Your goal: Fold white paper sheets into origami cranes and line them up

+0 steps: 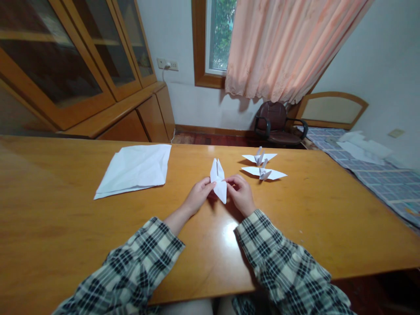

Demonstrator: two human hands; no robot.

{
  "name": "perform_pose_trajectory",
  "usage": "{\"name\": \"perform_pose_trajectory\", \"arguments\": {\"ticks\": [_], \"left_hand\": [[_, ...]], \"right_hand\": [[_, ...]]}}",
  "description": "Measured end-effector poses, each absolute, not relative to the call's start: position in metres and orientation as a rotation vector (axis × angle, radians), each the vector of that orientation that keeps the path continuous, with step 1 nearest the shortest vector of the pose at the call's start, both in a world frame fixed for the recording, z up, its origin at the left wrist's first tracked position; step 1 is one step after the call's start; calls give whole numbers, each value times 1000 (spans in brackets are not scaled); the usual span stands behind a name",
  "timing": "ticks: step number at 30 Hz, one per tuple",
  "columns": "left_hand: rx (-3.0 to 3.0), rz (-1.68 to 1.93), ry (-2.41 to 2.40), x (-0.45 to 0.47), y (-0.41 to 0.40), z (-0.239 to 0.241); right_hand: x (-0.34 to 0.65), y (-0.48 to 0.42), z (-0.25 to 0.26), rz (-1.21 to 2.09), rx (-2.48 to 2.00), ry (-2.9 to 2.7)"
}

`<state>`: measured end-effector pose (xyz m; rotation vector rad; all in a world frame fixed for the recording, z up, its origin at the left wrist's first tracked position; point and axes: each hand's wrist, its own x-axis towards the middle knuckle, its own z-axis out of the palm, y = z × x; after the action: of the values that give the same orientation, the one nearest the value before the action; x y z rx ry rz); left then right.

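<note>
Between my two hands, just above the table, is a piece of folded white paper (218, 175), long and narrow, with two points side by side at its far end and a pointed flap toward me. My left hand (198, 195) pinches its left edge, the thumb lying on top. At the right edge, my right hand (240, 193) grips the paper between thumb and curled fingers. The undersides of the paper and some fingertips are hidden. Two finished-looking paper cranes, one farther (259, 156) and one nearer (264, 173), rest beyond my right hand with wings spread.
A stack of white paper sheets (134, 170) lies on the wooden table (82, 236) to the left. Behind the table are a glass-door cabinet (108, 94), a dark armchair (276, 124) and a bed (370, 162). A pink curtain (282, 43) hangs by the window.
</note>
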<state>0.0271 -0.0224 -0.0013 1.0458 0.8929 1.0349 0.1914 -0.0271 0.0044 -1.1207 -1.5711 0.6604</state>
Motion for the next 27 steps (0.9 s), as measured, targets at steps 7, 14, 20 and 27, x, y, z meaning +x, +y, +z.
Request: {"name": "perform_pose_trajectory", "arguments": {"ticks": [7,14,20,27], "left_hand": [[983,1033,936,26,-21,0],[968,1021,919,25,-22,2],[963,1027,902,25,-22,0],[1049,1062,893,26,-21,-3]], "right_hand": [[190,-28,8,717,-1069,-1584],[190,-26,2,795,-1028,-1542],[189,-26,-1,870,-1006,-1502],[186,-27,-1,832,-1051,-1471]]}}
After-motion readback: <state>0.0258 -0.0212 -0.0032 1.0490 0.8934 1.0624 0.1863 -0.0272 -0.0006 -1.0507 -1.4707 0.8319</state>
